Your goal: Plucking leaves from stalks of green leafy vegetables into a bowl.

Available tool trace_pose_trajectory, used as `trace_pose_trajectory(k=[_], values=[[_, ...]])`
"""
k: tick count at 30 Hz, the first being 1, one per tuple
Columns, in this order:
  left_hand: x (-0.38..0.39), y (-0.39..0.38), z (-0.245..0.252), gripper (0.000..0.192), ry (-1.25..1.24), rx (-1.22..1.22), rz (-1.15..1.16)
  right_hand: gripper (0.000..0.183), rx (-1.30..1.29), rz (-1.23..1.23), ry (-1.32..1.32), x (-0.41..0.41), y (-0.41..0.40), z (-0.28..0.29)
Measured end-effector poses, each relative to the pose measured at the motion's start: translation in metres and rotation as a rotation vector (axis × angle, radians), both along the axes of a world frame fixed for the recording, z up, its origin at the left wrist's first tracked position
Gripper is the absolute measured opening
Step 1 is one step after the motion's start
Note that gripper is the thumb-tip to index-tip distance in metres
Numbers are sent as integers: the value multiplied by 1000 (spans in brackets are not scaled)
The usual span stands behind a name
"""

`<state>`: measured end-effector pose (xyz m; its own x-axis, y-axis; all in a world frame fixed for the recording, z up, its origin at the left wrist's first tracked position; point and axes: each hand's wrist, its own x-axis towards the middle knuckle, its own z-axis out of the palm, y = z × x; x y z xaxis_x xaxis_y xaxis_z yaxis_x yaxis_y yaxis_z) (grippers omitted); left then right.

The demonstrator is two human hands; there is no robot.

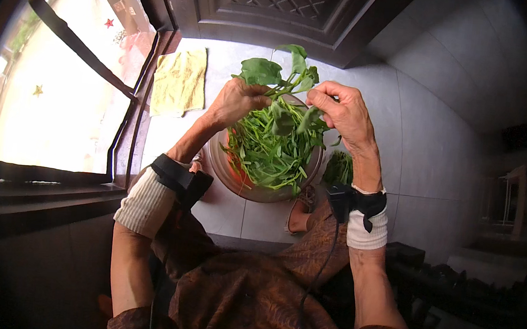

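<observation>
Leafy green stems point(293, 81) with broad leaves are gripped in my left hand point(240, 101), above a round basin point(218, 161). My right hand point(345, 113) is just to the right, thumb and fingers pinched together on a leafy piece point(311, 118) of the greens. Exactly where those fingertips grip is partly hidden. Cut or torn green stems and narrow leaves point(269, 151) fill the basin in a loose heap. Something orange-red point(234, 160) shows along the basin's inner left side.
More greens point(339, 167) lie on the tiled floor point(380, 90), right of the basin. A yellow cloth point(180, 83) is spread by the door frame at left. Ahead stands a dark panelled door point(265, 23). My feet point(300, 216) flank the basin. Cables hang from both wrist straps.
</observation>
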<state>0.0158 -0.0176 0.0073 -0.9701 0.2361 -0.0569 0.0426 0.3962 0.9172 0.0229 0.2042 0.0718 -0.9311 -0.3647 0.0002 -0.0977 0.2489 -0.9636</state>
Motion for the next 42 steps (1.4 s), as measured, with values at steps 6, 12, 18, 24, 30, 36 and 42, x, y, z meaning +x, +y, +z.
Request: trace_pose_trajectory(k=[6,12,18,24,30,36,42], values=[[1,-2,0,25,-22,213,-34,20,81,38,-89,4,2,3],[3,-3,-1,27,-57,265,-33,19,144,97,155,-2,4,-15],[2,-2,-2,21,-79,199,-19,20,223,-116,359,3,-3,-5],[-1,-3,-12,15,-38,23,-76,26,360,-108,918,-5,-2,-16],[1,-2,-8,19,-61,115,-72,20,569,-39,1035,-5,-1,-15],[0,-10,-12,20,29,55,-69,13,545,16,852,0,-3,-17],[-2,-8,-12,30,82,-14,-36,17,514,63,647,0,-3,-26]])
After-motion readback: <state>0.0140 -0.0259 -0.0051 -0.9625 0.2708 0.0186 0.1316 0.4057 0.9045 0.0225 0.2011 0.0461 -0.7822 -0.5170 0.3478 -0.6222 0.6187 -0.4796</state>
